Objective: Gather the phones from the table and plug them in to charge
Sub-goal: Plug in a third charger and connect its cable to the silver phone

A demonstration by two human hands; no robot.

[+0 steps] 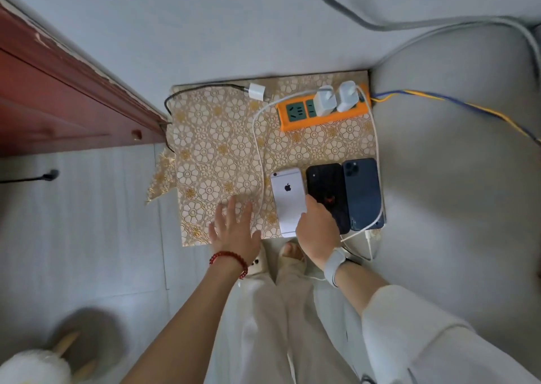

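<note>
The worktop's [216, 149] left half lies bare. A white cable [257, 149] runs down its middle; the strip [322, 114] blocks the far right corner, and three phones [328, 190] fill the near right.

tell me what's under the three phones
The silver phone, black phone and blue phone lie face down on the floral tablecloth. Anything beneath them is hidden.

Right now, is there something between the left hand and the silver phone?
Only a white cable lies on the table between the left hand and the silver phone. It is flat and easy to pass over. The right hand already rests at that phone's near right edge.
</note>
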